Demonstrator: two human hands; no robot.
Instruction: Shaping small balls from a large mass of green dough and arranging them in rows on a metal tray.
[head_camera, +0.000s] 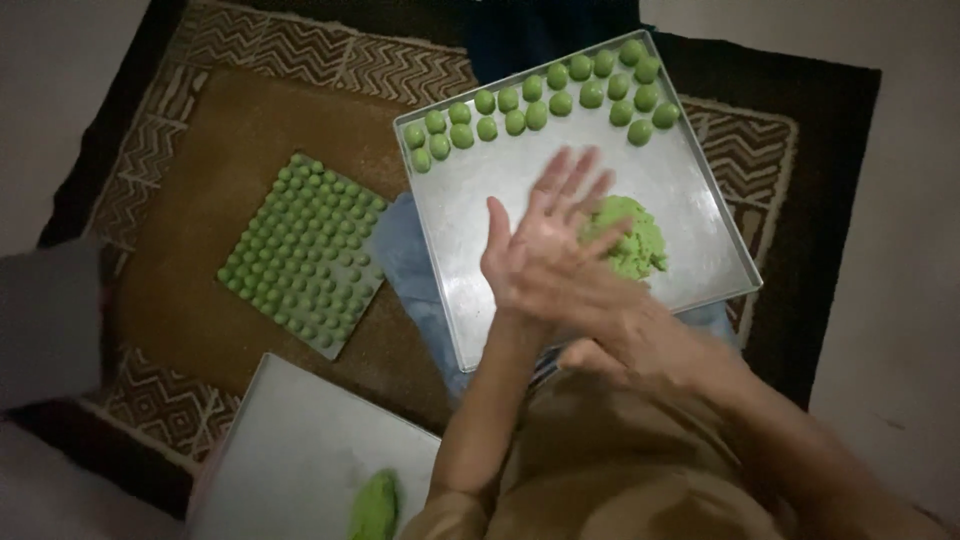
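Hands: the left hand is spread flat, fingers wide, palm pressed against the right hand beneath it; the pair are crossed above the near half of the metal tray. Whether anything sits between the palms cannot be told.
Dough: a rough lump of green dough lies on the tray just beyond the fingertips, partly hidden by the left hand.
Balls: rolled green balls stand in two uneven rows along the tray's far edge, well apart from the hands.
Mat: a square green bumpy mat lies on the brown patterned rug, left of the tray.
Second tray: another metal tray sits at lower left, with a smaller green lump on its near corner.
Cloth: a blue cloth shows under the main tray's left edge.
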